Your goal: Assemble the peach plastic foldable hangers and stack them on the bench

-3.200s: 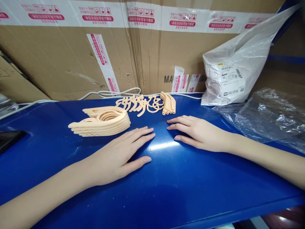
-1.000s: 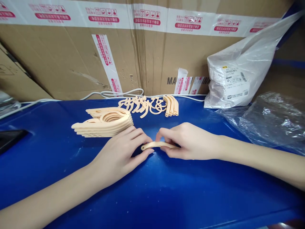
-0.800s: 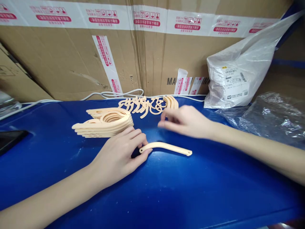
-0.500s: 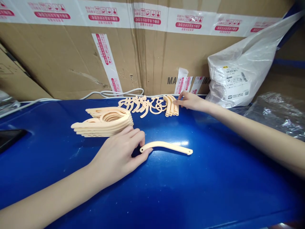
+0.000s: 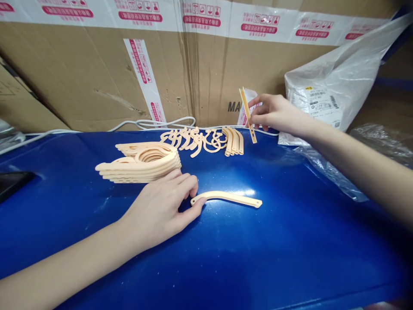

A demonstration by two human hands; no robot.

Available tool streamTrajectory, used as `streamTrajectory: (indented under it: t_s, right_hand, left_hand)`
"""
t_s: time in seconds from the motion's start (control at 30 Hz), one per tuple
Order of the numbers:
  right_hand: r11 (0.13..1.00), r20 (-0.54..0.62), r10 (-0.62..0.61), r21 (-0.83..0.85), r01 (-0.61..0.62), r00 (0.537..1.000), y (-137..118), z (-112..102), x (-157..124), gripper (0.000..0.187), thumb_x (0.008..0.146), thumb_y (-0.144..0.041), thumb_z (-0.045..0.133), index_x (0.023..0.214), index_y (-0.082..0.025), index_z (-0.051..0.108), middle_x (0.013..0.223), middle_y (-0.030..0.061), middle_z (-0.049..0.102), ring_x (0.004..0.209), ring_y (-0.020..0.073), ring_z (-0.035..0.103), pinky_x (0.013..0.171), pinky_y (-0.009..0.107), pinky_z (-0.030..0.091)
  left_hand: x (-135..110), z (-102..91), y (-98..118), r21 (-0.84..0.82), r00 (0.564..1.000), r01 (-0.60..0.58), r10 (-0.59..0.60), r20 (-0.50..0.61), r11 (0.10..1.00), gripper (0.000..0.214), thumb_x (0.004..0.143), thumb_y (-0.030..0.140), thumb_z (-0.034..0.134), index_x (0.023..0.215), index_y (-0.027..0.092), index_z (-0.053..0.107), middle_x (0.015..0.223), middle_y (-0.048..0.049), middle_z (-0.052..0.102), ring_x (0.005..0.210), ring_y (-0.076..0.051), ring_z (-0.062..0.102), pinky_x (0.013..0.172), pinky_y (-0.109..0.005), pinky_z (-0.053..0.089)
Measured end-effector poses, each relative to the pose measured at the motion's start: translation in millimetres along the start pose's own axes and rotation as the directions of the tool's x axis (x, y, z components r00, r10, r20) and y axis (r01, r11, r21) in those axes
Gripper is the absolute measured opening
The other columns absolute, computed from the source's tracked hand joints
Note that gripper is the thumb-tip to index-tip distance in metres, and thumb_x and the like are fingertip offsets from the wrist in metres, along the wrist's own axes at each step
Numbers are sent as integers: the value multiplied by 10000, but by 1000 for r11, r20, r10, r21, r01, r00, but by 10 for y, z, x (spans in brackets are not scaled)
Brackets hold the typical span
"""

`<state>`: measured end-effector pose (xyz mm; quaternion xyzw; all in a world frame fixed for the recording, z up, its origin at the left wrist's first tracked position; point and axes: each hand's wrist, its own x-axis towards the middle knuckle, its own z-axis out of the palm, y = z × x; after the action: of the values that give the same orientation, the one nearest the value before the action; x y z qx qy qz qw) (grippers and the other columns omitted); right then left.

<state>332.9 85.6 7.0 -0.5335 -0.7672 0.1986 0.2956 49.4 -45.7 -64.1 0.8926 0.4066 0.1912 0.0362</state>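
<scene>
My left hand [image 5: 167, 202] is closed with thumb and fingers at the left end of a curved cream plastic hanger arm [image 5: 232, 197], which lies flat on the blue table. Off to the right, my right hand [image 5: 274, 113] pinches a second hanger arm [image 5: 247, 113], lifted off the table and seen edge-on, nearly upright. Just left of it lies a row of similar hanger arms [image 5: 235, 141]. Beside that row spreads a line of cream hooks [image 5: 193, 140]. A stack of cream folded hanger pieces [image 5: 138, 165] sits behind my left hand.
A large cardboard box [image 5: 106, 82] stands along the back of the blue table [image 5: 226, 258]. White cable [image 5: 145, 124] runs at its foot. At the right are a white labelled bag [image 5: 316, 99] and clear plastic wrap [image 5: 342, 172]. A dark object [image 5: 14, 185] lies at the left edge.
My right hand has lifted a hanger arm from the row and moved it up and to the right. My left hand stays at the hanger arm on the table.
</scene>
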Motion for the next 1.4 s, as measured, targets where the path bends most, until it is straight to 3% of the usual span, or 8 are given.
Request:
streamTrajectory:
  t_s: [0.07,0.23,0.47,0.73,1.0,1.13,1.27,1.4]
  right_hand:
    - [993,253,-115,8,117,960,-238,-73,-175,192,787,-190,632,971,-151,669,796,43,704,649,156,607,547,278,446]
    - [933,678,-204,-82,349,706,-700,100,-776,122,779,-161,615,854,-211,697,696,-40,667,574,97,565,507,225,376]
    - [776,579,-300,-315,547,758,-714,547,-1141,92,864,-202,546,788,-188,596,687,-5,632,513,111,500,493,277,266]
    - [767,508,-281,-391,509,814,-692,535,-956,116,817,-246,661,890,-181,599,855,19,651,639,153,582,542,275,320]
    - [827,619,-255,-258,499,743,-621,469,-824,109,842,-205,638,932,-175,691,917,36,680,781,157,623,665,267,422]
    - [860,618,-292,-165,483,730,-532,447,-648,247,895,-404,613,1023,-214,707,881,0,711,746,138,630,646,255,426]
    - [728,393,-375,-436,529,840,-433,492,-364,193,903,-311,605,982,-183,725,964,50,709,811,177,635,667,283,384]
    - [636,378,-377,-558,533,846,-390,605,-145,210,916,-300,579,969,-167,733,985,88,688,864,209,631,634,286,344]
  left_hand:
    - [-2,-9,-6,-33,1000,5,-4,9,999,259,977,327,394,772,194,480,703,11,515,699,-174,473,613,-300,315]
    - [-8,-32,-17,-136,1000,15,-17,-10,991,383,1027,321,232,869,194,557,755,2,560,725,-177,497,666,-319,354]
    - [-6,-25,26,-132,1000,-4,6,14,991,198,943,392,478,917,210,550,876,4,599,798,-179,530,680,-314,384]
    - [-6,-7,-15,-66,1000,-30,30,-8,997,142,954,348,500,932,220,555,881,23,591,791,-161,538,688,-302,400]
    - [-15,-10,-3,-32,998,-66,65,-6,997,178,958,342,508,1091,249,580,1012,14,626,899,-179,582,754,-316,446]
    - [-11,-14,-10,-21,998,-64,64,-5,998,153,957,320,506,1058,237,586,985,11,622,881,-179,583,742,-317,450]
    - [-8,-11,-8,-12,998,-60,60,-27,998,143,948,314,517,1040,229,586,987,11,625,886,-178,587,751,-320,453]
    - [0,-11,1,2,998,-51,51,-38,999,144,937,322,530,1026,230,595,983,7,625,885,-179,590,748,-318,454]
